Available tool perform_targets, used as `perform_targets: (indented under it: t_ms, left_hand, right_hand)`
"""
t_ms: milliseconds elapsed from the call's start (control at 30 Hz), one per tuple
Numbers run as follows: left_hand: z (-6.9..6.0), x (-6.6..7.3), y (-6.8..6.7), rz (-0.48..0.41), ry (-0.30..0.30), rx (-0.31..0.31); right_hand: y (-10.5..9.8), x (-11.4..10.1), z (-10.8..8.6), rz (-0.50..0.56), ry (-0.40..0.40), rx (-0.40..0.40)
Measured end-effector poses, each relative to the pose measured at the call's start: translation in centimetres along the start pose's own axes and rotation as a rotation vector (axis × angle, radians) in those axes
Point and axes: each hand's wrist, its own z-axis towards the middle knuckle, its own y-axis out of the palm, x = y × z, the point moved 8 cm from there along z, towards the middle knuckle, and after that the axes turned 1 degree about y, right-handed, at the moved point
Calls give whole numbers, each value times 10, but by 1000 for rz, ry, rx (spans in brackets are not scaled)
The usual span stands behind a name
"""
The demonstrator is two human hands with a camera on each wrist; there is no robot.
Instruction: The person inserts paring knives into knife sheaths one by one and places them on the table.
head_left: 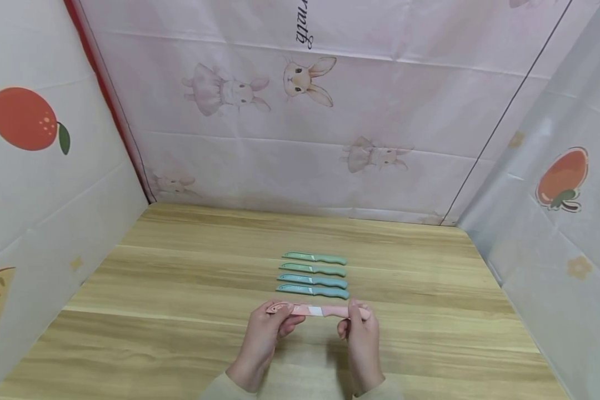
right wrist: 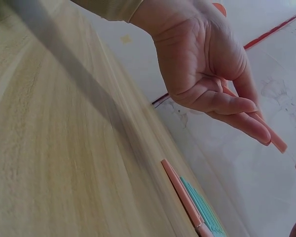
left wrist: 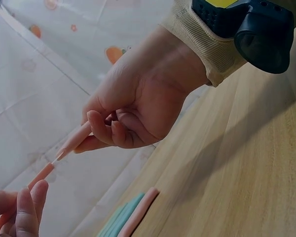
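Note:
A pink-handled knife (head_left: 334, 311) with a pink sheath is held level between both hands. My left hand (head_left: 262, 339) pinches the sheathed end, thumb on top. The handle end is gripped by my right hand (head_left: 364, 336). A short pale stretch shows between sheath and handle. In the left wrist view, the right hand (left wrist: 143, 94) has its fingers curled about the handle. The right wrist view shows the left hand (right wrist: 202, 64) holding the sheath (right wrist: 274, 136). Another pink knife (right wrist: 180, 190) lies on the table beside the green-blue ones; from the head it is mostly hidden.
Two blue knives (head_left: 325, 291) and two green knives (head_left: 325, 258) lie in a parallel row just beyond the hands, handles to the right. They rest on a wood-grain table (head_left: 180, 266). Printed sheets (head_left: 260, 166) close off its back and both sides.

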Motion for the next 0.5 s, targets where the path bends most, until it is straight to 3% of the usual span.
perform_targets:
  t_ms: [500]
  left_hand:
    - [-2, -4, 5, 0, -19, -9]
  right_hand:
    - [5, 6, -2, -3, -3, 8]
